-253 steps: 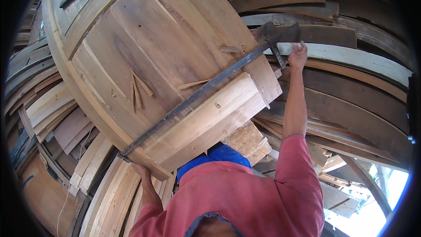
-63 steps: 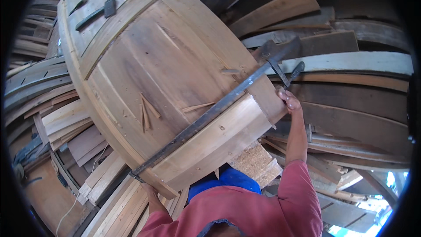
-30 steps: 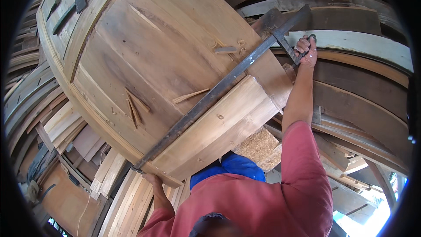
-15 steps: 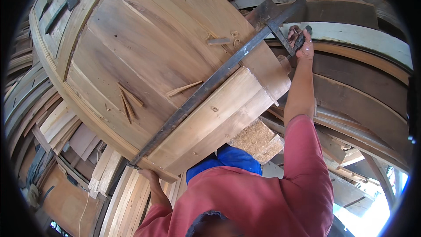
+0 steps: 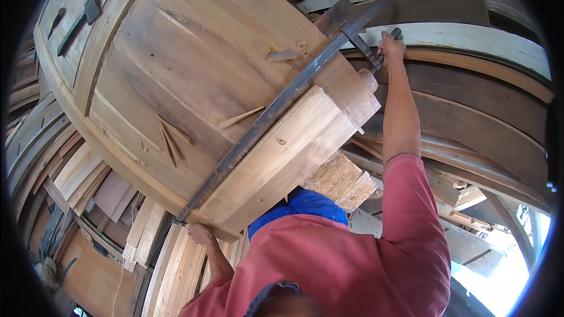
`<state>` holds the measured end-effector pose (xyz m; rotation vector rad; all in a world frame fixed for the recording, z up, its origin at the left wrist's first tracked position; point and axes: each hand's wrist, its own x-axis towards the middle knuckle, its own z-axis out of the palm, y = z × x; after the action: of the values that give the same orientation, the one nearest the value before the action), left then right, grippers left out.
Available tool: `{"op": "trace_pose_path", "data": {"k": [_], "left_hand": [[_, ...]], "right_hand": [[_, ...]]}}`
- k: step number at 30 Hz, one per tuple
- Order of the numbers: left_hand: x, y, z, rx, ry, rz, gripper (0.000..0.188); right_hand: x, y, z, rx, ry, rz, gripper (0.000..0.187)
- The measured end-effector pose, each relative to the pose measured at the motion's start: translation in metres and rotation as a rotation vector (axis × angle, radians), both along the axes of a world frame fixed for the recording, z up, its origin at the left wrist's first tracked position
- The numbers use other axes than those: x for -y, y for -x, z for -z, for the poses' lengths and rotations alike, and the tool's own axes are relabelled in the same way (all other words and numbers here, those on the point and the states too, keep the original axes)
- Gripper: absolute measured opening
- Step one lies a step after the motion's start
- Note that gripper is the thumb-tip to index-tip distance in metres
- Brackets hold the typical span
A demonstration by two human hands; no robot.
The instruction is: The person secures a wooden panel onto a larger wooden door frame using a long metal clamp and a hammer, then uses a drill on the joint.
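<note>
A long dark metal bar clamp (image 5: 258, 123) lies diagonally across a panelled wooden door (image 5: 170, 76). My right hand (image 5: 392, 48) is closed round the clamp's dark screw handle, beyond the door's right edge. Between the screw end and the door edge sits a small wood block (image 5: 368, 80). At the clamp's lower left end, my left hand (image 5: 201, 233) is curled against the door's edge, right by the clamp's jaw; what its fingers grip is hidden. Beside the bar, along the door's near edge, runs a pale wooden board (image 5: 276, 144).
A hammer (image 5: 79, 23) lies on the door's far left. Thin wood wedges (image 5: 170, 141) and a small grey piece (image 5: 282, 56) rest on the panels. Stacked planks (image 5: 464, 82) line the right side, more timber (image 5: 88, 170) the left. A sawdust-covered block (image 5: 343, 182) is near my legs.
My right hand has turned on the clamp handle, from open-looking fingers to a closed grip. The small block now looks straighter against the edge. My left hand stays by the lower jaw.
</note>
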<state>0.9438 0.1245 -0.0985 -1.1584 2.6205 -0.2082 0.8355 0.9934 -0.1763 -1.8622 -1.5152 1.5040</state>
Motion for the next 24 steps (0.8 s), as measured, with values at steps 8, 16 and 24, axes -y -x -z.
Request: {"op": "trace_pose_path", "data": {"k": [8,16,24], "left_hand": [[-0.361,0.069,-0.055,0.086,-1.108,1.366,0.065],[-0.532,0.096,0.001,-0.046,-0.93,1.812,0.061],[-0.54,0.093,0.005,0.029,-0.854,1.791,0.055]], "right_hand": [[0.003,-0.017,0.007,-0.504,0.259,0.139,0.024],[0.006,-0.034,0.015,-1.017,0.653,0.067,0.05],[0.057,-0.104,-0.016,-0.028,0.638,-0.703,0.083]]}}
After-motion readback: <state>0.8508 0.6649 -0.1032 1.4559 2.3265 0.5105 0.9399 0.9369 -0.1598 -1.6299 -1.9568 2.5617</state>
